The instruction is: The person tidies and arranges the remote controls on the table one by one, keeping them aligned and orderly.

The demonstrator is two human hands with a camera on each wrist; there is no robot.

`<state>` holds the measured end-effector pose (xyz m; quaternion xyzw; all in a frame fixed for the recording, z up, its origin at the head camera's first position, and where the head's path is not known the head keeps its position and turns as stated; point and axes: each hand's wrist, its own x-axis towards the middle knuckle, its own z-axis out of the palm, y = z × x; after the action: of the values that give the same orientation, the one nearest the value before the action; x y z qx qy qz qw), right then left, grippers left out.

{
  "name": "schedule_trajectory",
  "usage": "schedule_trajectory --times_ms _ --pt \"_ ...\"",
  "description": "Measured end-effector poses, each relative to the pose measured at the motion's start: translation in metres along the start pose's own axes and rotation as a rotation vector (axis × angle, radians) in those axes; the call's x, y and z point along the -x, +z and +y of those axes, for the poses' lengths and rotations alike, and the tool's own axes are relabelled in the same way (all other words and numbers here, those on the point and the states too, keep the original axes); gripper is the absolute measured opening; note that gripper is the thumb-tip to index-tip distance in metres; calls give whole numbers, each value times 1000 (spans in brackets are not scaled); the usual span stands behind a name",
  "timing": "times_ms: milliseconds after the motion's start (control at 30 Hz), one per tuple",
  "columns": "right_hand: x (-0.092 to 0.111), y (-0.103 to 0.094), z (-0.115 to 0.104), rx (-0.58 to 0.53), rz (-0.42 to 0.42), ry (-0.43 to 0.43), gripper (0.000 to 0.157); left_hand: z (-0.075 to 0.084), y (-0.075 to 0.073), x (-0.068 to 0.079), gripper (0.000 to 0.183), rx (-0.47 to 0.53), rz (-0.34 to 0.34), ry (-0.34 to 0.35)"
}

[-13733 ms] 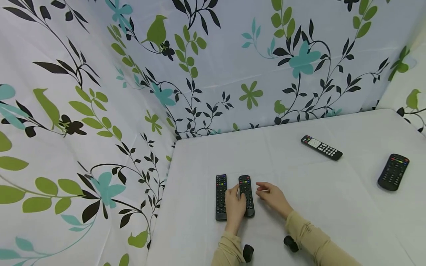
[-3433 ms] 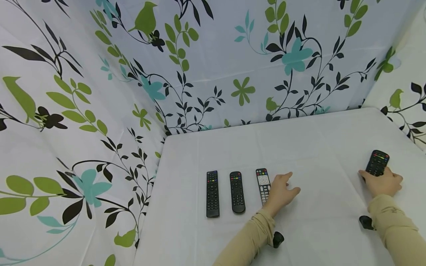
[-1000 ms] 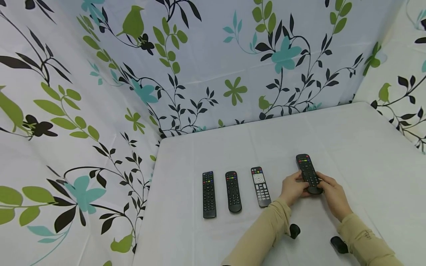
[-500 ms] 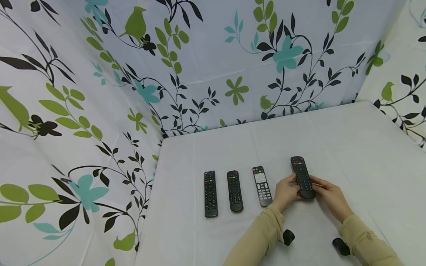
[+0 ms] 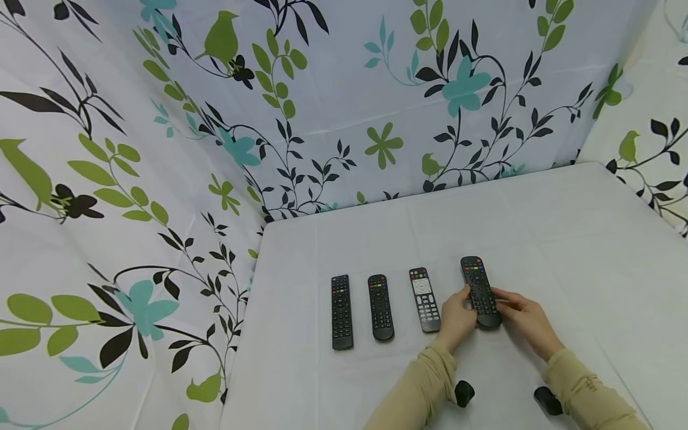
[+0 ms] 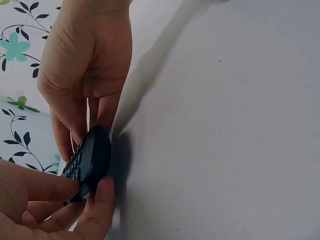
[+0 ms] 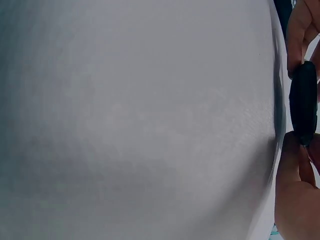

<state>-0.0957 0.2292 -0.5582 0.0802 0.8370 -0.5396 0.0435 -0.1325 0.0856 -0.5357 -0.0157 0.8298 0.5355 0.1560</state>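
Note:
A black remote control (image 5: 478, 283) with rounded ends lies between my two hands, its coloured buttons toward the far side. My left hand (image 5: 455, 318) grips its left edge near the lower half. On the other edge, the thumb and fingers of my right hand (image 5: 529, 321) pinch it close to the near end. The left wrist view shows this remote (image 6: 95, 155) edge-on, with fingers at both sides and a shadow beside it on the cloth. Dark and partly shaded, the remote (image 7: 303, 102) appears at the right border of the right wrist view.
To the left stand three remotes in a row: a long black one (image 5: 341, 313), a black rounded one (image 5: 380, 307) and one with a pale upper keypad (image 5: 425, 301), right by my left hand. White cloth covers the table (image 5: 301, 263). A patterned curtain (image 5: 344, 107) hangs behind.
The pale-keypad remote has joined the row on the left. The rounded remote, earlier at the far right, has come left between both hands and moved slightly further left and nearer over the last second.

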Motion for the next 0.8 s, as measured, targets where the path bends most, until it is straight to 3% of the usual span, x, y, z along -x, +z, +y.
schedule_trajectory --times_ms 233,500,800 --pt "-1 6 0 18 -12 15 46 -5 -3 4 67 -33 5 -26" --pt "-3 10 1 72 8 7 44 -8 -6 3 63 -129 36 35" --pt "-3 13 -3 117 -5 37 44 -10 -5 1 64 -115 39 28"
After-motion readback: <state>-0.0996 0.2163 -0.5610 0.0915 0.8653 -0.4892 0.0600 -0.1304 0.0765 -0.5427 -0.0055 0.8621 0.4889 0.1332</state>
